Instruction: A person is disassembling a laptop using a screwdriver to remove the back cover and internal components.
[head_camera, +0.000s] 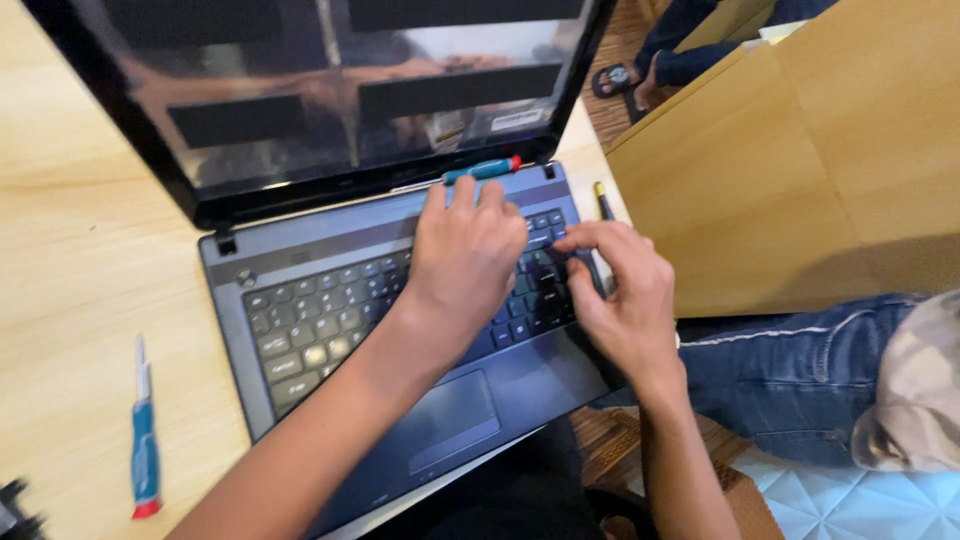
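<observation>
Gripping a blue screwdriver (482, 169) above the keyboard (330, 310), left hand (465, 250) curled; right hand (620, 285) pinches keys.

Laptop screen (330, 90): top cut off by far edge.
Keyboard (330, 310): right keys hidden under left hand (465, 255).
Black object (15, 510): cropped, unidentifiable.

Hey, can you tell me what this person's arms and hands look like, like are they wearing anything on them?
Both arms are bare from the fingers up to where they leave the picture: no sleeves, gloves, watch or bracelets show. The left hand and right hand show no rings that I can make out. Fingernails look short and unpainted. The forearms are slim.
</observation>
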